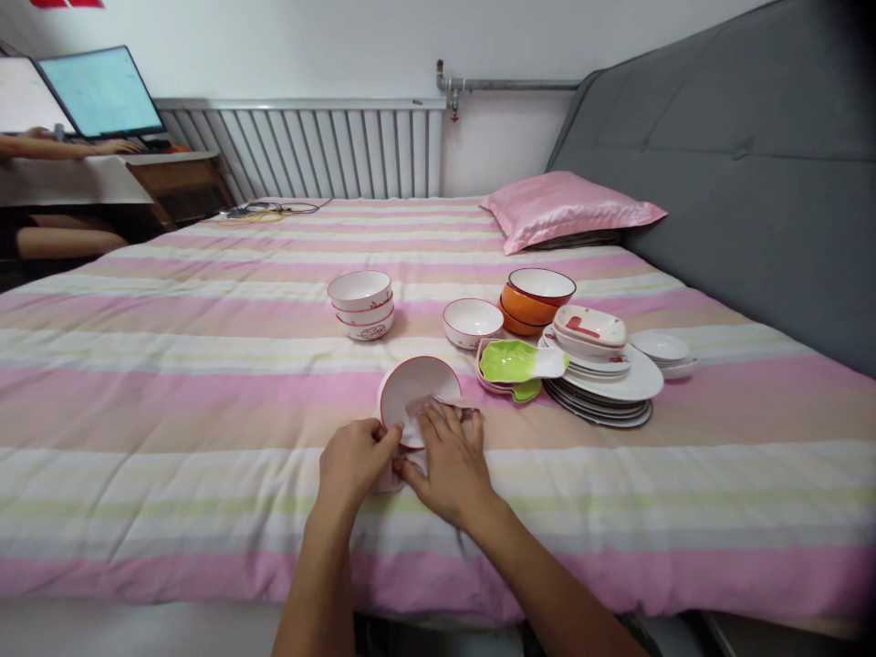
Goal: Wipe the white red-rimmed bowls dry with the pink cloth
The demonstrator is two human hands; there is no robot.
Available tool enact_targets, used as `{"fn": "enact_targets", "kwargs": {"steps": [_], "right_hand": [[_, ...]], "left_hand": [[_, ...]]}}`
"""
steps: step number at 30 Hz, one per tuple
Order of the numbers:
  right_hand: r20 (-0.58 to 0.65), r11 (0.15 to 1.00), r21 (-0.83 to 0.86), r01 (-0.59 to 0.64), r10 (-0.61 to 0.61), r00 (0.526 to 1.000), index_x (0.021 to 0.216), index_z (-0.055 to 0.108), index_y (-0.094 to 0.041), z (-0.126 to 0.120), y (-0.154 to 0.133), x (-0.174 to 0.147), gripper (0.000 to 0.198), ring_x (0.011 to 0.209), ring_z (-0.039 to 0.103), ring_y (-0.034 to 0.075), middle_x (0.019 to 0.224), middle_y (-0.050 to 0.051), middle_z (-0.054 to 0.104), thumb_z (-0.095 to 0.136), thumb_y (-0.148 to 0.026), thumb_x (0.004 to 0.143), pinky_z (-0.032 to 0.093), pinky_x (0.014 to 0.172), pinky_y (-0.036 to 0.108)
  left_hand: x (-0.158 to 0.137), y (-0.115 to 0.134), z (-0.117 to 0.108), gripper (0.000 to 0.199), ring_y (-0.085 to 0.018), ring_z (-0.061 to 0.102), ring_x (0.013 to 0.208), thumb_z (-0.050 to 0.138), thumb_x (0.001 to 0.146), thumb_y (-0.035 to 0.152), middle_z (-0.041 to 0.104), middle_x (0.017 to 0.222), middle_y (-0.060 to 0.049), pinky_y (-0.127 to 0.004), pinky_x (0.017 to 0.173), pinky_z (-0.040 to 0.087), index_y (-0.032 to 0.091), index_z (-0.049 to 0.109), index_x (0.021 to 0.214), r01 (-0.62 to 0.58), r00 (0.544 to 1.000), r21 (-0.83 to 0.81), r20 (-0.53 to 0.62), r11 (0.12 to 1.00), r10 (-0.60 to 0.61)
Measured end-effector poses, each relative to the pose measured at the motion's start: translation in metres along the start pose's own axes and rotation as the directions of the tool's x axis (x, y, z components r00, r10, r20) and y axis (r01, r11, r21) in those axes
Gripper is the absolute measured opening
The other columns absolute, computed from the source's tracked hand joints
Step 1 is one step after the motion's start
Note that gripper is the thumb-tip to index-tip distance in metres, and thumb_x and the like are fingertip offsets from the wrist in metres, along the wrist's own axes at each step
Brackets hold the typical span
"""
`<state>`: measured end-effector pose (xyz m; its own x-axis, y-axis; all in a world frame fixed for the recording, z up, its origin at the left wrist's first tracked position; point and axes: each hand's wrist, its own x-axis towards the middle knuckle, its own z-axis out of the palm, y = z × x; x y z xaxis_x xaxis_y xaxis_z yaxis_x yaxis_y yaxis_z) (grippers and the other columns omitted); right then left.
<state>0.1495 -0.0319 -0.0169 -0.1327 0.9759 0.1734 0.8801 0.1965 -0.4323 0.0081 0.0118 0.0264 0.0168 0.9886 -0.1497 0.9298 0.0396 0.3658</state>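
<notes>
A white bowl with a red rim is tilted so that its inside faces me, low over the striped bedspread. My left hand grips the bowl at its left lower rim, with the thumb over the edge. A thin pale cloth hangs below and partly lines the bowl. With my right hand I press this cloth against the bowl's inner right side; the fingers lie over the cloth. Some of the bowl's underside is hidden by the cloth and my hands.
Stacked white bowls stand ahead to the left, a single bowl ahead to the right. Beside it are orange bowls, green leaf-shaped dishes, plates and small dishes. A pink pillow lies farther back. Another person's arm shows at a desk.
</notes>
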Motion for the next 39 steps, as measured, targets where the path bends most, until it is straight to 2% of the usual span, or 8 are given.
{"fn": "enact_targets", "kwargs": {"steps": [39], "right_hand": [[-0.054, 0.999, 0.038, 0.02, -0.018, 0.998, 0.136, 0.043, -0.015, 0.0048, 0.0022, 0.001, 0.063, 0.138, 0.028, 0.032, 0.146, 0.015, 0.042, 0.047, -0.053, 0.087, 0.002, 0.109, 0.061]], "left_hand": [[0.0004, -0.0005, 0.0012, 0.039, -0.021, 0.055, 0.064, 0.043, 0.079, 0.052, 0.062, 0.063, -0.005, -0.028, 0.056, 0.028, 0.021, 0.054, 0.057, 0.004, 1.0, -0.023, -0.004, 1.0, -0.004]]}}
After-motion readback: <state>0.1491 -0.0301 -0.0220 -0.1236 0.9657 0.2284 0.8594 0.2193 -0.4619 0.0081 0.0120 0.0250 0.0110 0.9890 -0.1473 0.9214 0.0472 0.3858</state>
